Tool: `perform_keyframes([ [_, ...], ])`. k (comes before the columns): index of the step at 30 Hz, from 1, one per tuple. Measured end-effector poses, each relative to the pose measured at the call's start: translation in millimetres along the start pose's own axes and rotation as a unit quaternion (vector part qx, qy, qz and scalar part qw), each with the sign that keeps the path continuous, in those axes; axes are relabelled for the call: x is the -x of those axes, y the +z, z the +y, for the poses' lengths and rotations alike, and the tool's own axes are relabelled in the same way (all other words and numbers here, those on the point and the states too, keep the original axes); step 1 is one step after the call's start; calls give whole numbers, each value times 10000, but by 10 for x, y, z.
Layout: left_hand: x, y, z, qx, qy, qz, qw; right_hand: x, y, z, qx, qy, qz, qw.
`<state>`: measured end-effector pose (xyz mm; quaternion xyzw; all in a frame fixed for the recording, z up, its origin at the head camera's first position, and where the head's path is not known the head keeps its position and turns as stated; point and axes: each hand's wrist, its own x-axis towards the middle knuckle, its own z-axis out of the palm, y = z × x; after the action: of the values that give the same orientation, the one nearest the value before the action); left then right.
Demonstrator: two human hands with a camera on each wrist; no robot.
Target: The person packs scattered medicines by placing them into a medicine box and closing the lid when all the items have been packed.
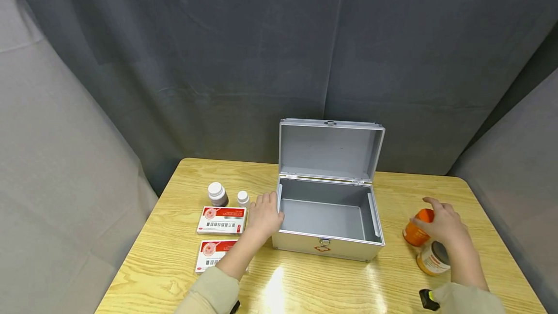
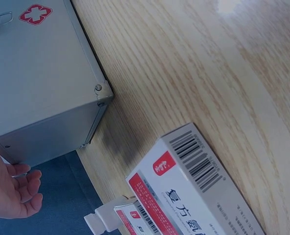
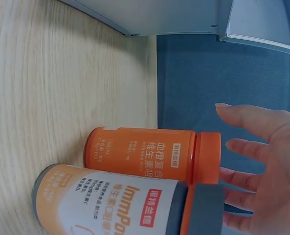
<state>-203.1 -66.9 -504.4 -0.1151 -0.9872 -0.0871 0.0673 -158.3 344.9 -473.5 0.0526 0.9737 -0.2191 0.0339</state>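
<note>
A silver first-aid box [image 1: 301, 243] stands on the table with its lid raised and its inside bare. My left hand [image 1: 265, 214] holds its left rim, the thumb over the edge and the fingers along the outer wall. In the left wrist view the loosely bent fingers [image 2: 25, 188] show beside that wall; the thumb is hidden. On the right, my right hand [image 1: 444, 227] spreads thumb and fingers around the cap of an orange supplement bottle [image 1: 416, 234]. The right wrist view shows the fingers spread behind this cap. Close beside it stands a dark-capped supplement bottle [image 1: 431, 260].
Two red-and-white medicine boxes [image 1: 222, 224] lie left of the first-aid box, the nearer partly behind my left forearm. Behind them stand a white-capped bottle [image 1: 218, 194] and a smaller white bottle [image 1: 243, 198]. A dark curtain [image 1: 244, 62] hangs behind the table [image 1: 327, 285].
</note>
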Motion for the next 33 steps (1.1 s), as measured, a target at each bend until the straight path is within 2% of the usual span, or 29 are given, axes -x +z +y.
perform_keyframes([
  [33,-7,1,12,-175,-39,-76,9998,-68,94,97,194,238,-244,9992],
])
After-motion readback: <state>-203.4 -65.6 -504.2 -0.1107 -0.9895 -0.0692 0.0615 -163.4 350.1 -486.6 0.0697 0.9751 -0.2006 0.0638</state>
